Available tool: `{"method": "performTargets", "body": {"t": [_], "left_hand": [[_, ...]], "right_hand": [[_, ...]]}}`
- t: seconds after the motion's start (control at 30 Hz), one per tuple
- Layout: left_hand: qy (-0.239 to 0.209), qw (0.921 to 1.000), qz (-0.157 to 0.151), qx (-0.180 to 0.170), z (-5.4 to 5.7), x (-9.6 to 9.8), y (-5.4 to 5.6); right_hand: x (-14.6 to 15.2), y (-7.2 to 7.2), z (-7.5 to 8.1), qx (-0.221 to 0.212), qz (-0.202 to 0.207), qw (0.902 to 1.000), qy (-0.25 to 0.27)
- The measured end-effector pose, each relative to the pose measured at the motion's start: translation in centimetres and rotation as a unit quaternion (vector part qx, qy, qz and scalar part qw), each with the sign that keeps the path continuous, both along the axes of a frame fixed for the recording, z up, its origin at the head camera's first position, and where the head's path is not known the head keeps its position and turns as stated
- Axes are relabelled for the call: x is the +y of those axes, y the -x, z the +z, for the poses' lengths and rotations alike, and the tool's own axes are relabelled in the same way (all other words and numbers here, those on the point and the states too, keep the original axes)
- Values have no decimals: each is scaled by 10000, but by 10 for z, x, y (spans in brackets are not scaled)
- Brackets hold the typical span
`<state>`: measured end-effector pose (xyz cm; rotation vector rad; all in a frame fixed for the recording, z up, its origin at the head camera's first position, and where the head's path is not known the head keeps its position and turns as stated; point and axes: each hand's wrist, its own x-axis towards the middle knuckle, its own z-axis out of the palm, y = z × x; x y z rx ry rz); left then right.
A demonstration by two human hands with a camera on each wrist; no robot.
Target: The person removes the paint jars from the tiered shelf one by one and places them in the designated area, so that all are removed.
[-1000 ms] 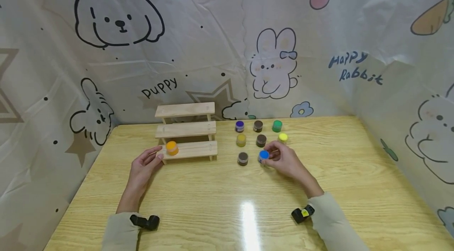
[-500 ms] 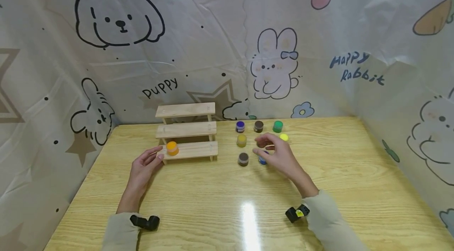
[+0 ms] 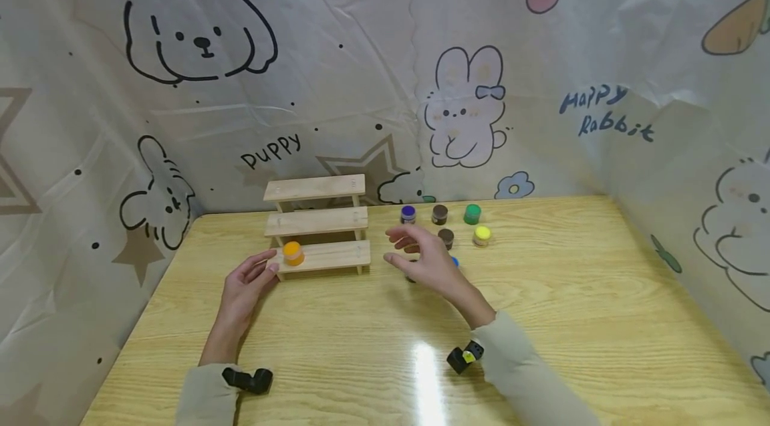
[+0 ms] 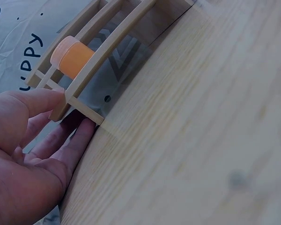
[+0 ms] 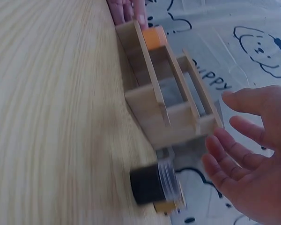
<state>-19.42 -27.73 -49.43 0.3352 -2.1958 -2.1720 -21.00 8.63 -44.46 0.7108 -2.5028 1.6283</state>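
Note:
A three-tier wooden display stand [image 3: 337,254] stands at the left of the table, an orange paint jar [image 3: 293,253] on its lowest step. My left hand [image 3: 245,289] holds the left end of that step; in the left wrist view the thumb [image 4: 42,101] lies at the step's corner and other fingers reach by the leg. My right hand [image 3: 430,262] hovers over the small paint jars with fingers spread, holding nothing. It hides most of a dark jar and the blue jar [image 3: 454,261]. In the right wrist view a dark jar [image 5: 147,184] stands below the fingers, a yellowish one partly behind it.
Beyond the right hand stand a purple jar [image 3: 408,214], a brown jar [image 3: 440,214], a green jar [image 3: 472,214], another dark jar [image 3: 446,238] and a bright yellow jar [image 3: 482,236]. A printed cloth [image 3: 337,78] hangs behind the wooden table [image 3: 337,346].
My right hand has let go of the blue jar and moved left over the dark and mustard jars, its fingers opening. The left hand stays at the stand.

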Motion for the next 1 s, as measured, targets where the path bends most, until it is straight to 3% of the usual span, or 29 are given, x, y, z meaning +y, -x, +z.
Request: {"method": "performTargets", "body": {"t": [0.53, 0.77, 1.0], "left_hand": [[-15, 10000, 37, -7, -2, -1, 1], [-71, 10000, 37, -5, -1, 0, 0], [-106, 9999, 19, 65, 0, 1, 0]], "right_hand": [[-74, 4, -12, 3, 431, 9977, 532], [-106, 6, -10, 163, 624, 9970, 433], [-130, 12, -9, 338, 505, 9981, 135]]}}
